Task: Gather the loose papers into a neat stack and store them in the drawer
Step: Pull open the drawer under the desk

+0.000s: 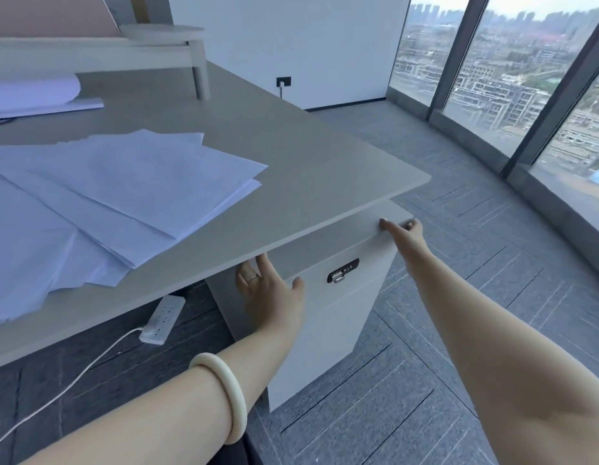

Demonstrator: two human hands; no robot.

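Loose white papers [100, 196] lie fanned and overlapping on the left part of the grey desk [311, 182]. Under the desk's right end stands a white drawer cabinet [331, 317] with a black combination lock [342, 270] on its front. My left hand [268, 297] rests flat against the top left of the drawer front, fingers spread, its fingertips hidden under the desk edge. My right hand [405, 231] touches the top right edge of the same drawer front, fingers hooked over it. The drawer looks closed.
More white sheets [33, 95] lie at the back left, beside a white raised shelf [164, 45]. A white power strip [162, 318] with its cable lies on the dark carpet under the desk. Floor-to-ceiling windows [513, 88] stand on the right.
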